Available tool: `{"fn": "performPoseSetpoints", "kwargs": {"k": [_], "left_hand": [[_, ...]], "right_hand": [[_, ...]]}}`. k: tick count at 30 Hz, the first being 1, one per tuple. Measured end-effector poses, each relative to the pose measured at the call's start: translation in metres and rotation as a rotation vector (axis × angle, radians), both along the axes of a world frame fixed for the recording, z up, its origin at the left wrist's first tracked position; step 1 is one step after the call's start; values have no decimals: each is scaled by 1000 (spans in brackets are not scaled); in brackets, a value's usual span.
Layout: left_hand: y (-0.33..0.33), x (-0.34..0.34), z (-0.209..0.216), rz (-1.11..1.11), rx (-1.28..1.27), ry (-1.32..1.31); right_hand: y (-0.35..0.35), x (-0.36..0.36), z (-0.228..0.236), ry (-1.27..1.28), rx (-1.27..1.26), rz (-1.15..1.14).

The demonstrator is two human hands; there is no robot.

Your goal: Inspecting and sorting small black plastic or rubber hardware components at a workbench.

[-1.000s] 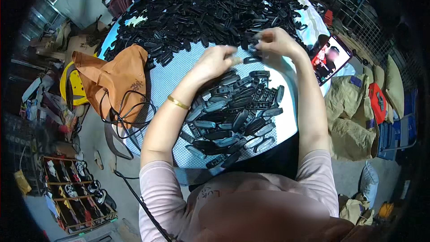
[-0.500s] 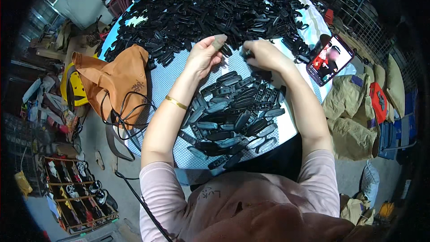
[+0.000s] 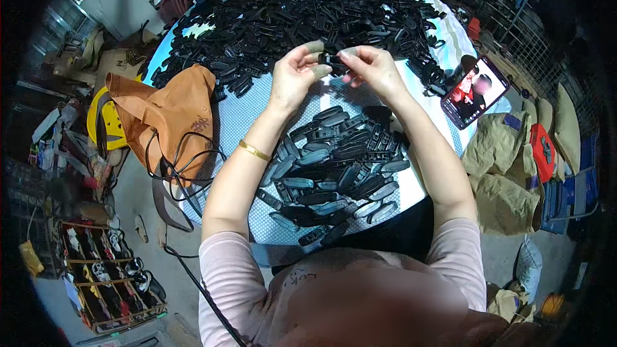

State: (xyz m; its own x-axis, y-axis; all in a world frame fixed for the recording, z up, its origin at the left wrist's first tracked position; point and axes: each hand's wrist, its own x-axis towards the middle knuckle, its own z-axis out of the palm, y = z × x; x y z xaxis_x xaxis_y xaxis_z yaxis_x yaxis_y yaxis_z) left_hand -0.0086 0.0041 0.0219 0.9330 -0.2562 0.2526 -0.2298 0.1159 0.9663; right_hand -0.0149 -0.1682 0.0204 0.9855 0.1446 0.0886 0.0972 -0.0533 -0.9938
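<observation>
My left hand (image 3: 297,76) and my right hand (image 3: 371,69) meet over the table, close to the near edge of a large heap of small black plastic parts (image 3: 276,19). Between their fingertips is a small black plastic part (image 3: 331,59), pinched from both sides; its exact shape is partly hidden by the fingers. Pale coverings show on some fingertips. Nearer to me, between my forearms, lies a smaller pile of long, rounded black plastic pieces (image 3: 334,173), some showing slotted undersides.
An orange cloth bag (image 3: 168,115) with a black cable (image 3: 186,154) lies at the table's left. A phone (image 3: 474,92) showing a video leans at the right edge. Brown sacks (image 3: 504,199) stand right of the table, a shoe rack (image 3: 112,276) at lower left.
My right hand has come up from the table beside the heap and moved left to meet my left hand. A black part is now between both hands' fingertips.
</observation>
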Motion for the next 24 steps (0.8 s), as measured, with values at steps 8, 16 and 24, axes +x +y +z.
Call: {"fn": "performPoseSetpoints", "kwargs": {"k": [8, 16, 24], "left_hand": [[6, 8, -3, 16, -13, 25], [5, 4, 1, 15, -15, 24], [0, -3, 3, 66, 52, -10]], "right_hand": [[12, -3, -7, -131, 113, -54], [16, -6, -6, -318, 18, -145], [24, -9, -11, -450, -104, -274]]}}
